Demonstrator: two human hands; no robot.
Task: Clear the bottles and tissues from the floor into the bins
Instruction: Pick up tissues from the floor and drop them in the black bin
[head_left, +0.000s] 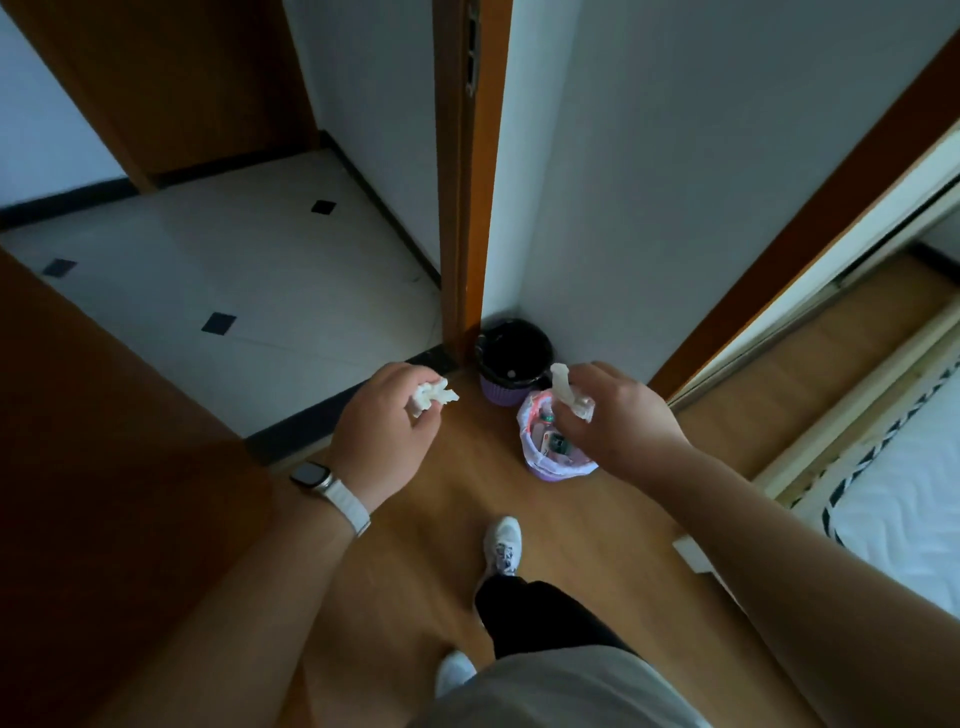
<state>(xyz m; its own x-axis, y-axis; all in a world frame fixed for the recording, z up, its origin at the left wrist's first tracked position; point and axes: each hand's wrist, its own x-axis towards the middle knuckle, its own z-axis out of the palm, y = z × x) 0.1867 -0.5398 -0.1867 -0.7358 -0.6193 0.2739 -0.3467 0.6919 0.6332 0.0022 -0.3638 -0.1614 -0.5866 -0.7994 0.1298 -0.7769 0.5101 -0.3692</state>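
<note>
My left hand (382, 423) grips a crumpled white tissue (434, 396) at chest height, left of the bins. A second white tissue (569, 392) is gripped in my right hand (615, 418), which hovers over the near bin. That near purple bin (558, 465) has a pale liner and holds bottles and wrappers. Behind it, in the corner by the door frame, stands a second purple bin with a black liner (514, 358); its inside is too dark to read.
A wooden door frame (470, 182) rises just left of the bins. An open door (93, 441) stands at the left. A bed with a white mattress (904, 493) fills the right side. My feet in white shoes (501, 543) are on the wooden floor.
</note>
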